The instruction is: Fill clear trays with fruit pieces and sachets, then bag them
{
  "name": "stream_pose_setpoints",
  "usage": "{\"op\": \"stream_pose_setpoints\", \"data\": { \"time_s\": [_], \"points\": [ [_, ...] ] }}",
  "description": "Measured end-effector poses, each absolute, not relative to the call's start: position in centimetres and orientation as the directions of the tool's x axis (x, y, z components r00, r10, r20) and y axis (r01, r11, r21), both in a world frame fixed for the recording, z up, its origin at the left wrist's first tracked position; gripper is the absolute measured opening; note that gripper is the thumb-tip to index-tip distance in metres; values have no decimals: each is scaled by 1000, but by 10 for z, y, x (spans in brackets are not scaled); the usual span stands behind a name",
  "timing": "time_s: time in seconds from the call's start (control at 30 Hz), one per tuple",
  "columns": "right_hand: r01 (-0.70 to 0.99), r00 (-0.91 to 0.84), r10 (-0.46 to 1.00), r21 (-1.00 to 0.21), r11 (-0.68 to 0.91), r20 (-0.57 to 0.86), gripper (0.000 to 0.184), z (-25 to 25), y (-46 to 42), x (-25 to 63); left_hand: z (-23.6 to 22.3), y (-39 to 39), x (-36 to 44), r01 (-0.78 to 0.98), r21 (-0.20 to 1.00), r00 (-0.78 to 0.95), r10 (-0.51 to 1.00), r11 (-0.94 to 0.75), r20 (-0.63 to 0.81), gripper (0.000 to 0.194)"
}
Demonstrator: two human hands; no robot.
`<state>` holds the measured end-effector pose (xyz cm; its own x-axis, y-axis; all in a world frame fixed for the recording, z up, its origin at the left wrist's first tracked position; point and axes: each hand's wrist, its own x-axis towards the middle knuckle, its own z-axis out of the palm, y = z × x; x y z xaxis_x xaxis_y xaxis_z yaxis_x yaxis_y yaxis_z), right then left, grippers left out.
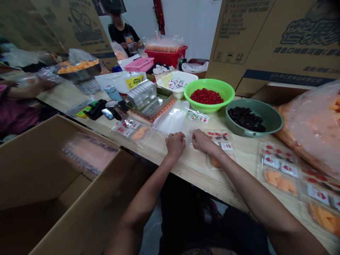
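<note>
Both hands are at the centre of the frame, the left hand (pixel 175 144) and the right hand (pixel 201 141) a little apart, fingers curled in narrowly; whether either pinches any film cannot be told. Just beyond them lies the clear plastic film (pixel 174 118). The right forearm crosses over a filled clear tray (pixel 213 161); another packed tray (pixel 132 130) lies to the left of the hands. Farther out, right of centre, stand a bright green bowl (pixel 191 101) of red pieces (pixel 206 96) and a dark green bowl (pixel 273 122) of dark pieces (pixel 247 119). An open cardboard box (pixel 32 163) fills the lower left, and a person (pixel 124 33) is at upper left.
</note>
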<state>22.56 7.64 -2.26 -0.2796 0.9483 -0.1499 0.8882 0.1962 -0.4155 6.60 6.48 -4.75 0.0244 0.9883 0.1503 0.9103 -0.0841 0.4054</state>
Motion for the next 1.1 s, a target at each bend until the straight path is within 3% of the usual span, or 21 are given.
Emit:
{"op": "stream_pose_setpoints", "data": {
  "time_s": [0.1,0.2,0.33,0.5,0.6,0.67,0.77,0.87,0.97,1.1],
  "points": [
    [920,-192,976,-366,141,-107,37,-32,73,231,-51,62,54,878,374,194,937,-297,290,34],
    [932,-150,985,-346,111,-88,38,-40,74,237,-56,59,37,760,290,441,790,-581,426,40],
    [940,-126,989,-327,97,-71,33,-45,80,233,-63,57,24,645,197,562,633,-738,533,37],
    [942,-136,988,-319,107,-69,33,-39,79,224,-70,55,34,729,204,459,687,-654,563,39],
    [920,-212,976,-345,185,-42,49,-28,61,243,-72,47,42,823,219,367,784,-524,500,49],
    [912,-174,983,-367,183,59,56,-21,44,272,-71,42,45,874,212,303,832,-436,465,56],
    [922,167,977,-372,-108,132,49,-18,20,327,-66,36,50,916,204,236,874,-346,424,50],
    [881,380,924,-290,-373,-34,44,-25,10,362,-65,35,62,896,222,283,879,-385,382,39],
    [875,386,912,-258,-410,-141,39,-34,16,360,-68,32,87,851,257,363,867,-457,342,42],
    [826,366,912,-387,-409,-183,38,-37,31,335,-72,23,122,808,243,488,840,-537,237,39]
  ]
}}
